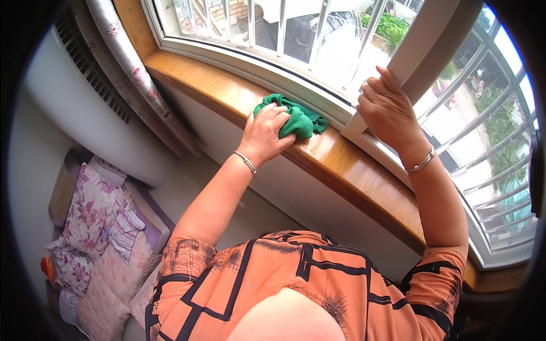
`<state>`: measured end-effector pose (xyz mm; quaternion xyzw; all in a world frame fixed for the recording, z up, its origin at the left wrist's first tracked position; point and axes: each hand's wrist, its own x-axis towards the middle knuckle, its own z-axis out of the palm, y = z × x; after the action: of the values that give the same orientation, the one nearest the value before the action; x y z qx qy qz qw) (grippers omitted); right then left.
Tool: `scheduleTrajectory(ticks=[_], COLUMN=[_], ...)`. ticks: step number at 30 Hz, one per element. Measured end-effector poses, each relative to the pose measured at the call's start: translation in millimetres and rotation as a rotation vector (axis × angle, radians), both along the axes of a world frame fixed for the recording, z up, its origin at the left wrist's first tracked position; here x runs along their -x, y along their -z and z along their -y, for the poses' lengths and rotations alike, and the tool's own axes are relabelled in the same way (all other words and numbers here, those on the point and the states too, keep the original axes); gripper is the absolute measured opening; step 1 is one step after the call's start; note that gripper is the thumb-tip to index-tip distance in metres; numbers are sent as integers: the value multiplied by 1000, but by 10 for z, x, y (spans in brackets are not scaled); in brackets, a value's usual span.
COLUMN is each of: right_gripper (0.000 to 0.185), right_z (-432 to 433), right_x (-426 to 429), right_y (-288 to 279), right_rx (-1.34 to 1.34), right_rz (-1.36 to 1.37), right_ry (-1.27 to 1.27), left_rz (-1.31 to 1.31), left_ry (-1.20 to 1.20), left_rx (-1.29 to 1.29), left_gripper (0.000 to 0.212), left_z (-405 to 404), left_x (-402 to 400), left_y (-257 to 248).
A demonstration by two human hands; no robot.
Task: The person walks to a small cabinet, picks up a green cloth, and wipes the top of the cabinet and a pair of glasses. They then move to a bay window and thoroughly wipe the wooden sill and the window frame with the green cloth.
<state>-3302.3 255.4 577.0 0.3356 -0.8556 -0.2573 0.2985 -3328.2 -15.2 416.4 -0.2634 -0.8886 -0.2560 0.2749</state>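
Note:
My left hand (265,133) presses a bunched green cloth (298,121) onto the glossy wooden windowsill (213,89), its fingers spread over and curled around the fabric. Higher up and to the right, my right hand (386,106) grips the upright edge of a white sliding window sash (426,51). The thumb side lies against the frame, and part of the grip is hidden behind the hand. The lower window track (256,70) runs just behind the cloth. A metal bangle circles each wrist.
Metal security bars (318,36) stand outside the window. To the left are a floral curtain (136,70) and a tall white appliance with a vent grille (106,111). A bed with patterned pillows (87,204) lies at the lower left, below the sill's level.

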Motion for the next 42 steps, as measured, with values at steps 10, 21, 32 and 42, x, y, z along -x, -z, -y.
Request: scheduleTrajectory(ticks=[10,21,32,42], right_gripper=[8,36,39,36], right_z=[-253,-517,-576,-210], right_x=[-154,-1283,-1265,-1049], right_y=[124,1212,1216,1153], right_rx=[128,852,951,1071], right_rz=[-148,548,635,555], right_ry=[-99,180,212,396], left_rz=[-91,-293,-362,-249], left_ry=[55,300,354,-93], left_rx=[30,-147,289,55], left_gripper=[47,44,62,51], left_z=[55,-1047,-198,2229], left_x=[39,265,1152,2762], left_y=[19,-633,-445,-255])
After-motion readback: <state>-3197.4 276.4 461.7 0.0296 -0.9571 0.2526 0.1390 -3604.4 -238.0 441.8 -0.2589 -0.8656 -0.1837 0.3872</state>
